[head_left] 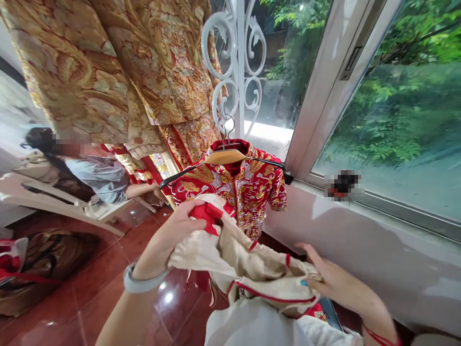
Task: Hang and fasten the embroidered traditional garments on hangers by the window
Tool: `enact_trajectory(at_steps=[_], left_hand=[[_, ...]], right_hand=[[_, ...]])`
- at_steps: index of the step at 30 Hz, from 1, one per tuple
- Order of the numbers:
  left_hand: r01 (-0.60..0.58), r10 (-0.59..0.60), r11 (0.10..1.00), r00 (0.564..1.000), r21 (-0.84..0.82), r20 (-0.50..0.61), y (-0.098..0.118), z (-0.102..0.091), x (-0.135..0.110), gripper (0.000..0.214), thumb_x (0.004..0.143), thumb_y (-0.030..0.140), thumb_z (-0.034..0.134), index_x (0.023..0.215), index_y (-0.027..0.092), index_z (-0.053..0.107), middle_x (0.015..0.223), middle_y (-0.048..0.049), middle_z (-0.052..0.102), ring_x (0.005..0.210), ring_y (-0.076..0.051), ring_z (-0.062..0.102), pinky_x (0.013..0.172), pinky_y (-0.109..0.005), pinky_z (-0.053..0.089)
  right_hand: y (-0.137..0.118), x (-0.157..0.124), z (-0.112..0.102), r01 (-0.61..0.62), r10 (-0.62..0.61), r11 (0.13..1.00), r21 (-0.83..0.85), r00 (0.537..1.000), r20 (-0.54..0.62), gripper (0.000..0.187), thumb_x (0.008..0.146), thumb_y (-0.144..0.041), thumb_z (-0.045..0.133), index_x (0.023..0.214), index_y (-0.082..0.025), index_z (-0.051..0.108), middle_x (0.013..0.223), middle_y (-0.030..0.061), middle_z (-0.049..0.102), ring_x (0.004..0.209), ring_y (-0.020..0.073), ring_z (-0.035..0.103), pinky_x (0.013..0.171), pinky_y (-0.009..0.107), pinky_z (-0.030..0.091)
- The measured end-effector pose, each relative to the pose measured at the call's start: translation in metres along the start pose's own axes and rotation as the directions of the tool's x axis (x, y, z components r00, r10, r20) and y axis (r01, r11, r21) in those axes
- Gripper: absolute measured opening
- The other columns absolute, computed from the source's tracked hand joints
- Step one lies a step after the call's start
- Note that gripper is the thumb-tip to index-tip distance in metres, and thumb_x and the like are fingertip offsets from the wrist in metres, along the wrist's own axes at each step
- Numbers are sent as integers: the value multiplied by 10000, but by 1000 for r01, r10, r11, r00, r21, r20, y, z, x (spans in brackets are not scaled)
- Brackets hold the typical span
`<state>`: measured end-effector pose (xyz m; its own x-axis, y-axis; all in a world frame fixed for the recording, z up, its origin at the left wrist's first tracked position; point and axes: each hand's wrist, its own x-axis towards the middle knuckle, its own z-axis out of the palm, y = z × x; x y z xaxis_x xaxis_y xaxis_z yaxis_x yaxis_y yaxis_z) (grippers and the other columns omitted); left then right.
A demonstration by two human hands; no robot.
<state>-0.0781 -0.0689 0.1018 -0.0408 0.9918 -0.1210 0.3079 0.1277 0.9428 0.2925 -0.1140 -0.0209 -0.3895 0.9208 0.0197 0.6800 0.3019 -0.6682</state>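
Observation:
A cream garment with red trim (248, 250) is stretched between my two hands, bunched and slack in the middle. Thumb and fingers of my left hand (183, 223) close on its left end, where a red patch shows. At the other end, my right hand (329, 278) grips the bunched edge, its index finger raised off the cloth. Just beyond hangs a red jacket (248, 197) with gold and silver embroidery, on a hanger (225, 156) with a wooden middle and black arms. The cream cloth covers the jacket's lower left part.
Gold embroidered robes (151, 72) hang at upper left beside a white scrolled metal stand (240, 67). A person (97, 175) sits on a white chair (90, 214) at left. A brown bag (61, 254) lies on the red tiled floor (118, 274). A window sill (389, 216) runs along the right.

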Motion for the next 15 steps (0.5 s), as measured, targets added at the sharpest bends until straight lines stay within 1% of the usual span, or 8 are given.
enact_trajectory(at_steps=[2, 4, 5, 7, 8, 11, 13, 15], left_hand=[[-42, 42, 999, 999, 0, 2, 12, 9, -8, 233, 497, 201, 611, 718, 190, 685, 693, -15, 679, 643, -179, 578, 563, -261, 468], [-61, 61, 998, 998, 7, -1, 16, 13, -12, 203, 502, 210, 610, 689, 191, 685, 682, -15, 679, 636, -176, 573, 553, -257, 462], [-58, 58, 998, 998, 8, 6, 17, 13, -12, 203, 499, 216, 615, 686, 187, 688, 671, -15, 677, 623, -173, 570, 547, -254, 459], [-43, 43, 999, 999, 5, 33, 16, 11, -10, 216, 487, 224, 635, 689, 176, 694, 655, -18, 678, 600, -167, 568, 541, -250, 459], [-36, 36, 999, 999, 0, 39, 15, 9, -10, 218, 482, 226, 643, 687, 172, 695, 651, -21, 680, 592, -166, 570, 538, -249, 460], [-18, 18, 999, 1000, -26, 2, 12, 1, -12, 204, 489, 223, 652, 682, 170, 689, 655, -27, 688, 583, -169, 582, 535, -256, 472], [-8, 7, 999, 999, -33, -36, 7, -6, -16, 215, 514, 219, 651, 719, 170, 696, 676, -34, 698, 602, -181, 603, 554, -271, 491], [-31, 31, 1000, 994, 4, -100, -4, -19, -17, 237, 539, 212, 650, 764, 170, 708, 699, -39, 711, 628, -195, 623, 571, -283, 503]], right_hand=[[-8, 26, 30, 149, -148, 989, 3, 986, 72, 701, 712, -251, 717, 1368, -281, 474, 1356, 111, 575, 1226, 287, 576, 987, 426, 511], [-19, 60, 59, 291, -289, 957, 9, 946, 145, 561, 728, -206, 694, 1270, -236, 551, 1441, 141, 478, 1336, 296, 461, 1058, 434, 446], [-25, 78, 71, 338, -330, 941, 5, 913, 240, 463, 740, -176, 675, 1193, -229, 601, 1398, 135, 504, 1302, 289, 479, 1036, 426, 453], [-34, 109, 89, 373, -322, 927, -44, 850, 417, 342, 748, -161, 666, 1083, -230, 668, 1253, 119, 574, 1167, 274, 537, 948, 413, 477], [-36, 122, 96, 372, -293, 924, -91, 839, 458, 311, 742, -181, 683, 1048, -237, 692, 1201, 111, 588, 1119, 275, 539, 923, 422, 471], [-34, 150, 111, 395, -298, 907, -142, 844, 446, 210, 710, -242, 729, 920, -230, 736, 1120, 91, 621, 1129, 301, 495, 950, 471, 418], [-25, 160, 117, 407, -366, 913, 30, 784, 502, 125, 737, -213, 682, 851, -198, 733, 948, 51, 669, 1014, 238, 557, 909, 389, 446], [-14, 164, 119, 321, -413, 911, 260, 734, 539, 134, 760, -172, 622, 837, -170, 731, 794, 15, 682, 811, 164, 605, 792, 286, 480]])
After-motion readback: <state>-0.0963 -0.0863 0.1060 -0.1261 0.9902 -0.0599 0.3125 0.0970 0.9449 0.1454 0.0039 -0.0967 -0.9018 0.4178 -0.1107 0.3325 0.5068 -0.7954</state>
